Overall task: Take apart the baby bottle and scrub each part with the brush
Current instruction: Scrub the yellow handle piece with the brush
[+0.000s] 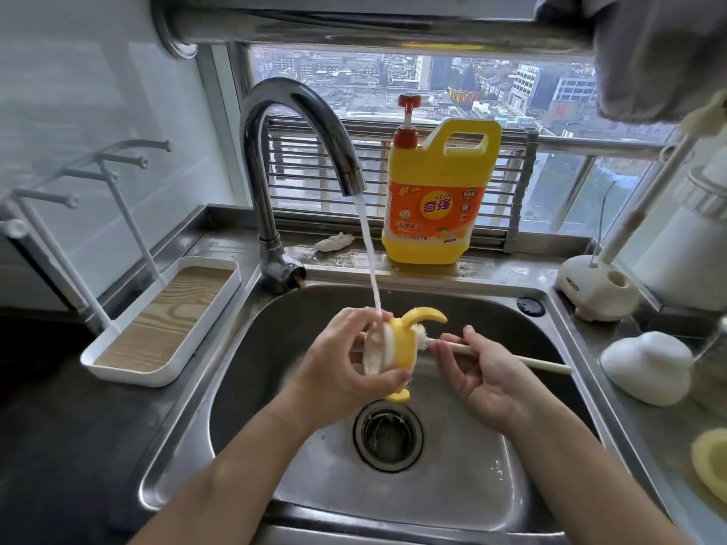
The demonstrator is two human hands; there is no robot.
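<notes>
Over the steel sink (244, 371), my left hand (346, 359) grips the bottle's yellow collar with handles (405, 348), its pale nipple side facing left. Water from the tap (299, 123) runs onto this part. My right hand (480, 367) pinches the cream handle of a thin bottle brush (543, 361). The brush's white bristles (541, 338) sit against the collar's right side, just under the upper curved handle.
A yellow dish-soap jug (436, 198) stands on the ledge behind the sink. A white drying rack with a tray (165, 320) is at the left. A white brush stand (594, 287), a white dome-shaped cap (649, 367) and a yellow part (712, 462) lie at the right. The drain (387, 434) is below my hands.
</notes>
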